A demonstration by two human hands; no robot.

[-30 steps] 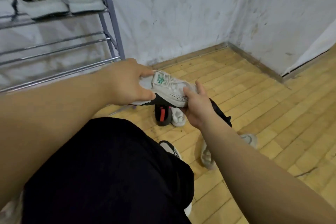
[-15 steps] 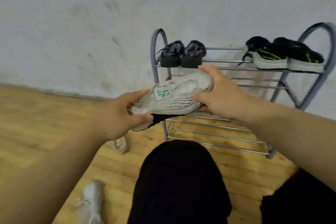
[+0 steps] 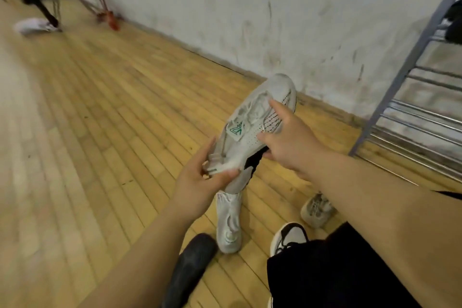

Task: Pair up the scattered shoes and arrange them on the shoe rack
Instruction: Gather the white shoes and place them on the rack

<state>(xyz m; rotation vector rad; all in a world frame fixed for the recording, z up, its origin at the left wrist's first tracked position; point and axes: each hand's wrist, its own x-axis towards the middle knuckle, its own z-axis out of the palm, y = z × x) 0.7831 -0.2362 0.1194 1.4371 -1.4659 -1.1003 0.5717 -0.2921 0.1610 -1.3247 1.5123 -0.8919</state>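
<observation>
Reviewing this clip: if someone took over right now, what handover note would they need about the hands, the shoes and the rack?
Left hand grips the heel of the white sneaker. Right hand grips its middle, and it is held off the floor.
Shoe rack stands to the right. A dark shoe sits on it, mostly cut off.
On the floor: white shoe, beige shoe, black shoe, far white shoe.
Left: find the sneaker's mate, rack the pair, then the rest.
</observation>
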